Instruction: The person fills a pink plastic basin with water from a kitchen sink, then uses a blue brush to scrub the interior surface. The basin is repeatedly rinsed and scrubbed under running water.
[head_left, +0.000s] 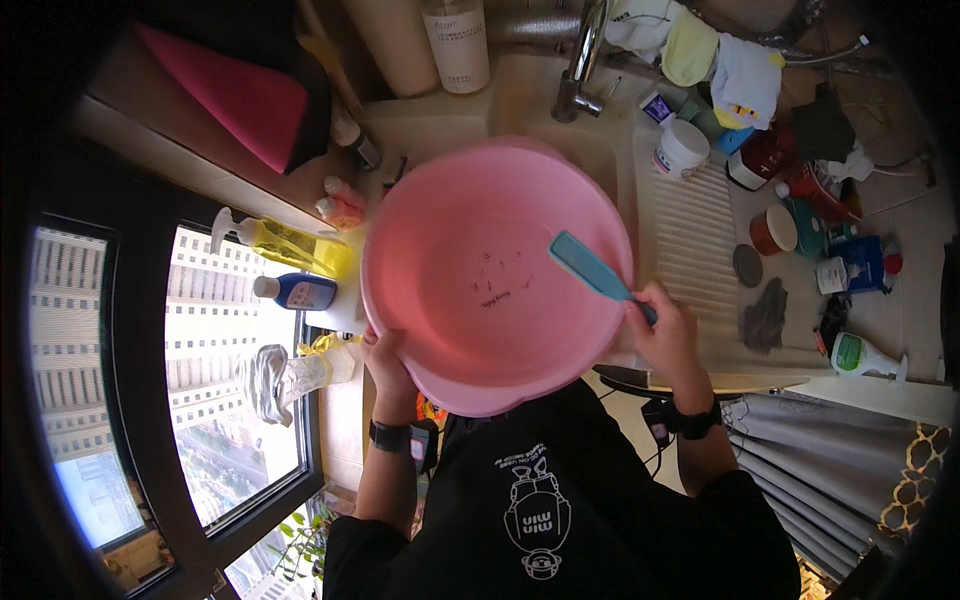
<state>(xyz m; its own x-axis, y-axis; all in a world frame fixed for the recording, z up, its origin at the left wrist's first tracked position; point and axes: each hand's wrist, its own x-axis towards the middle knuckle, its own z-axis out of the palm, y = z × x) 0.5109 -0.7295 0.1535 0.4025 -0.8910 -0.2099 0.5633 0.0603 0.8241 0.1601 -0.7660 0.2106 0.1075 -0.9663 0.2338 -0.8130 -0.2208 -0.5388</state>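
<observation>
A large pink plastic basin (450, 195) sits in front of my body, over the laundry sink (551, 135). Dark printed marks show on its floor. My left hand (388, 367) grips the basin's rim at the lower left, its fingers partly hidden behind the wall. In my right hand (670, 334) is the dark handle of a teal scrubbing brush (589, 264). The brush's flat head reaches over the basin's right side, with its back facing up. Whether its bristles touch the basin cannot be seen.
A chrome faucet (581, 71) rises behind the basin. To the right, a ribbed washboard (694, 232) borders a counter crowded with a white tub (681, 148), bottles and a spray bottle (862, 354). Along the left window ledge stand a yellow pump bottle (304, 247) and a blue bottle (304, 292).
</observation>
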